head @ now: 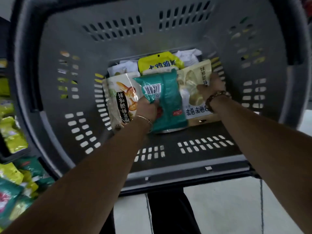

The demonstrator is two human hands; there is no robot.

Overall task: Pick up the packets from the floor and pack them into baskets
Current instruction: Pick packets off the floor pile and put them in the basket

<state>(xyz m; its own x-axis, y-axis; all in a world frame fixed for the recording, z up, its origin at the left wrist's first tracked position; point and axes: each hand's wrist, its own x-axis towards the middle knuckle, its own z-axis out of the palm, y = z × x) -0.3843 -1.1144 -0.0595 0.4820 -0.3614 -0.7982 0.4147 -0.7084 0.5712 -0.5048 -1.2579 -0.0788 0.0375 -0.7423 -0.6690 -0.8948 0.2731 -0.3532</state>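
1. Head view, the only one. I look down into the grey basket (pixel 101 48). Both arms reach to its bottom.
2. The left hand (pixel 146 107) grips the teal packet (pixel 166 102) at its near-left edge, fingers curled round it.
3. Key relation: the teal packet's long axis runs near-to-far, slightly tilted. It lies over the seam between the mushroom packet (pixel 121 97) on the left and the cream packet (pixel 189 78) on the right. The left hand is the nearer one to set it down.
4. The right hand (pixel 212 86) rests on the cream packet's right edge. I cannot tell whether it pinches or only presses, because of motion blur.
5. A yellow packet (pixel 158 62) lies behind the others, half covered.
6. Loose packets (pixel 11 135) wait outside the basket at the left, cut off by the frame.
7. Hidden: the teal packet's underside, and what lies beneath the top layer.
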